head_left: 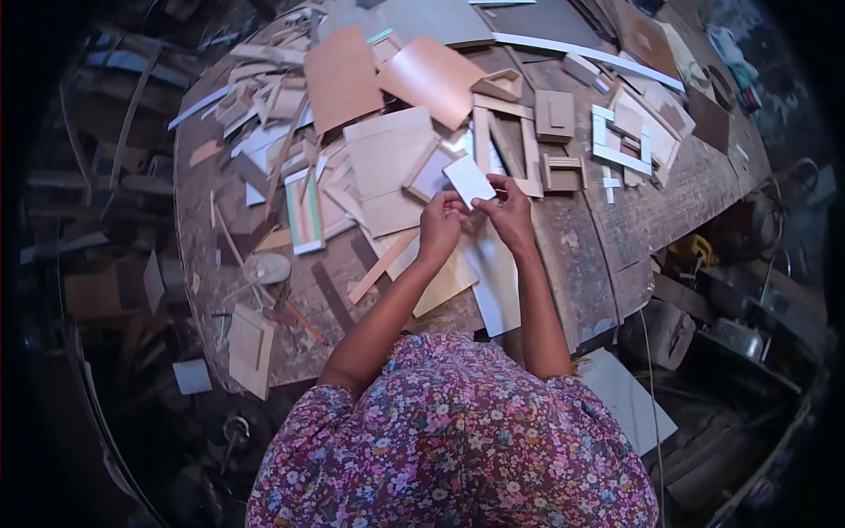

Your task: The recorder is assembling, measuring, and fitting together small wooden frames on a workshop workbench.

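Observation:
Between my two hands, over the middle of the workbench, I hold a small white rectangular block point(469, 180) tilted toward me. The fingers of my left hand point(440, 227) close on its lower left side. My right hand point(509, 211) pinches its right end between thumb and fingers. Just left of the block is a shallow wooden frame with a pale panel point(430, 173). Beneath and behind my hands lie a large plywood sheet point(387, 145) and pale boards point(449, 286). Whether the block is solid or hollow, I cannot tell.
The worn wooden workbench point(607, 238) carries many wood scraps. Two orange-brown sheets point(343, 79) lie at the back. Small wooden frames point(563, 173) and a white-edged frame point(621, 141) stand right. A green-edged tray point(304, 211) and a round pale container point(267, 268) are left.

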Motion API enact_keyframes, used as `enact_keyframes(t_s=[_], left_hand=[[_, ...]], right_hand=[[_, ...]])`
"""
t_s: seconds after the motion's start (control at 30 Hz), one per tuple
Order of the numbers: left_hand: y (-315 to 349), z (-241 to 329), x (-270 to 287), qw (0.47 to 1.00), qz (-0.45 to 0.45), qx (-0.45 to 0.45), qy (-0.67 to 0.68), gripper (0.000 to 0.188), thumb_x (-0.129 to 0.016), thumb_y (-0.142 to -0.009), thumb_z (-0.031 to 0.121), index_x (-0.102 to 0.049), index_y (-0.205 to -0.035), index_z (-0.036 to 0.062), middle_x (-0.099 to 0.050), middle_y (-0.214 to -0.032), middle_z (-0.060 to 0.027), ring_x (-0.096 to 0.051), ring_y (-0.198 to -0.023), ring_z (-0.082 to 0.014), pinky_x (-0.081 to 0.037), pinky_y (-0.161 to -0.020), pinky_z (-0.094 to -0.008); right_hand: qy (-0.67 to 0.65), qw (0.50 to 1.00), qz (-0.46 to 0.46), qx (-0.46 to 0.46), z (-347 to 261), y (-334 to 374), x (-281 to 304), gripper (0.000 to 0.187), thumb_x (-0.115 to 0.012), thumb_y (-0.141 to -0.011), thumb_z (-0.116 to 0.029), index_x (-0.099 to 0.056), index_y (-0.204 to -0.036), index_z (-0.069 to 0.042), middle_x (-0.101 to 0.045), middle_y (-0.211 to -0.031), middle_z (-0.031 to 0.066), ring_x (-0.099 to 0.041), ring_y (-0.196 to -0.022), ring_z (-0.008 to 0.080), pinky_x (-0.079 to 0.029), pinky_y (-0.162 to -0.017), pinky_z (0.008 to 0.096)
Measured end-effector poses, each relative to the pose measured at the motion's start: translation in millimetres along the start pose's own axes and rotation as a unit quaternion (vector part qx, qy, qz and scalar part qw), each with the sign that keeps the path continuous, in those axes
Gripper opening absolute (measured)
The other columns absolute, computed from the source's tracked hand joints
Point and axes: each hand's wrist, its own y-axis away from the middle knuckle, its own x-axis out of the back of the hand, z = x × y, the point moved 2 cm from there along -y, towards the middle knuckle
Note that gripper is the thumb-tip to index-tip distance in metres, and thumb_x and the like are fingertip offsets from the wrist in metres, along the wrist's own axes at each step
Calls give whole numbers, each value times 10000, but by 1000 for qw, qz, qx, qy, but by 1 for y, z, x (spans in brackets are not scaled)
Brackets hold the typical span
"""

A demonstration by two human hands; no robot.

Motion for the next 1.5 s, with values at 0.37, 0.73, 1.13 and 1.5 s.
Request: enact_keyframes(t_s=[0.37, 0.73, 1.13, 1.5], left_hand=[[40, -66, 118, 966, 117, 17, -231, 150, -472, -737, 83, -584, -793, 1, -598, -728, -114, -573, -671, -187, -450, -621, -294], [27, -71, 162, 951, 272, 8, -149, 274, -477, -703, 75, -507, -966, 2, -562, -904, -171, -535, -855, -299, -410, -740, -371], [-3, -58, 127, 968, 224, 112, -16, 334, -515, -646, 101, -448, -941, -42, -559, -781, -153, -549, -716, -274, -427, -669, -343], [-17, -49, 155, 946, 313, 48, -76, 402, -525, -653, 83, -410, -1019, -40, -450, -947, -197, -427, -897, -309, -350, -795, -373]], right_hand=[[136, 973, -184, 9, -21, 26, -95, 261, -603, -673, -158, -583, -866, 15, -601, -827, 153, -595, -727, 232, -467, -664, 305], [84, 974, -194, 86, 10, 36, -223, 332, -484, -786, -187, -411, -1021, 36, -484, -802, 101, -489, -746, 191, -410, -691, 286], [72, 993, -4, 89, -11, 9, -151, 451, -424, -776, -108, -333, -1186, 58, -410, -1166, 231, -414, -1075, 317, -300, -905, 320], [147, 973, 105, 144, -40, -25, -126, 447, -374, -759, -39, -322, -1196, 39, -398, -1172, 236, -385, -1101, 317, -268, -943, 318]])
